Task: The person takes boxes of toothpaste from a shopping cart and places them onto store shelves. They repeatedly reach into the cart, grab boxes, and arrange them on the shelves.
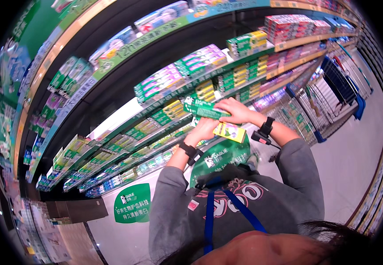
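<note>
My right hand (236, 111) is closed around one end of a green Darlie toothpaste carton (199, 107), gripping it from the right. Just below, my left hand (206, 128) holds a second carton with a yellow printed end (230, 132), which sticks out to the right of the fingers. Most of that second box is covered by the hand. The two cartons are close together, in front of a shelf edge. Behind them, stacked green-and-yellow toothpaste cartons (175, 111) fill part of a lower shelf.
Green-and-purple cartons (160, 82) line the shelf above, with red-and-white boxes (287, 28) farther right. A wire shopping cart (310, 109) stands in the aisle to my right. Round green stickers (132, 203) mark the pale floor. A brown box (75, 210) sits at the lower left.
</note>
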Available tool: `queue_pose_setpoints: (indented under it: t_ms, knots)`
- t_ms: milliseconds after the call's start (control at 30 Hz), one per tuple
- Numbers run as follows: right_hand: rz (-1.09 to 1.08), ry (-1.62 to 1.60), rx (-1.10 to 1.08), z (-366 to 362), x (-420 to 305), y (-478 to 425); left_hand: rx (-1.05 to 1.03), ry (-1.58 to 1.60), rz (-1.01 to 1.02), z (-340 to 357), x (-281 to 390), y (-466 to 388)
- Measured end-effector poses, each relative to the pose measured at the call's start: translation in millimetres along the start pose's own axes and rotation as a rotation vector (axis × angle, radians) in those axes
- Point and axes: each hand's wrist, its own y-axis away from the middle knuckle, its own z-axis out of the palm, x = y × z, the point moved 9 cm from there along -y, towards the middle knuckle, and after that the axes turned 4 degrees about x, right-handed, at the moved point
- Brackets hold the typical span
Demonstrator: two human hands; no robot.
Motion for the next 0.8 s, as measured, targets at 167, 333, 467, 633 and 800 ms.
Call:
queue_pose_setpoints:
  t_ms: [167, 333, 467, 633, 800]
  knots:
    - [-0.113, -0.088, -0.206, 24.4, -30.2, -49.0, 0.066, 0.085, -0.181, -20.9, -29.6, 31.3]
    - [0.064, -0.298, -0.364, 30.5, -25.8, -99.2, 0.149, -0.027, -0.204, -66.4, -45.5, 39.4]
    - [0.114, -0.365, -0.506, 32.4, -24.8, -149.1, 0.158, -0.099, -0.311, -104.9, -67.0, 43.1]
    - [-0.261, -0.119, -0.184, 12.7, -32.0, -226.7, 0.091, -0.278, -0.474, -149.0, -95.3, 61.9]
    - [-0.288, -0.015, -0.047, 10.7, -29.5, -272.7, 0.120, -0.311, -0.559, -176.4, -120.9, 81.6]
